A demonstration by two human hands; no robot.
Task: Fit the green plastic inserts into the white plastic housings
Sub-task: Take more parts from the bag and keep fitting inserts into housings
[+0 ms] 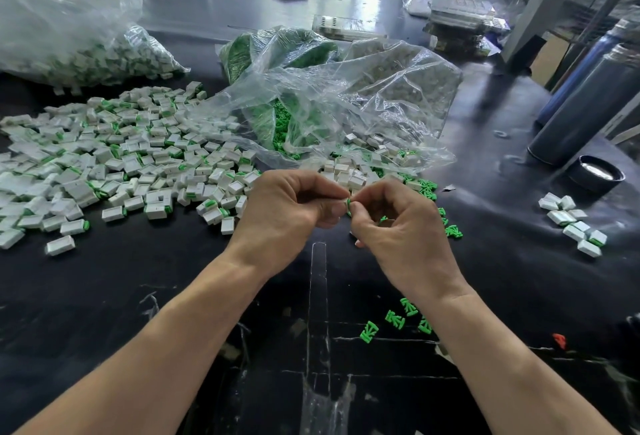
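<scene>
Far to the left a swollen clear bag (69,18) lies on the dark table (173,278), packed with what look like finished white-and-green pieces, and it seems to be where completed work is gathered. In front of it spreads a broad heap of white housings (121,157), many already showing a green tab at one end; I judge this to be the done pile, swept aside so the middle stays free for working.

At the centre the person's left hand (287,206) is curled, thumb and forefinger closed together. It probably steadies a housing, though the fingers hide it and I cannot tell for sure. Meeting it fingertip to fingertip, the right hand (394,223) pinches a green insert (348,204), only a sliver of which shows between the two hands. Held so close and level, the parts look lined up for pressing the insert home.

Behind the hands a crumpled open bag (346,98) spills loose green inserts and bare housings within easy reach. A few spare inserts (394,320) lie just beside the right forearm. Further right sits a small cluster of housings (575,223), set well apart from the main heap, and beyond it a dark flask (581,105) with its cap (595,173) off.
</scene>
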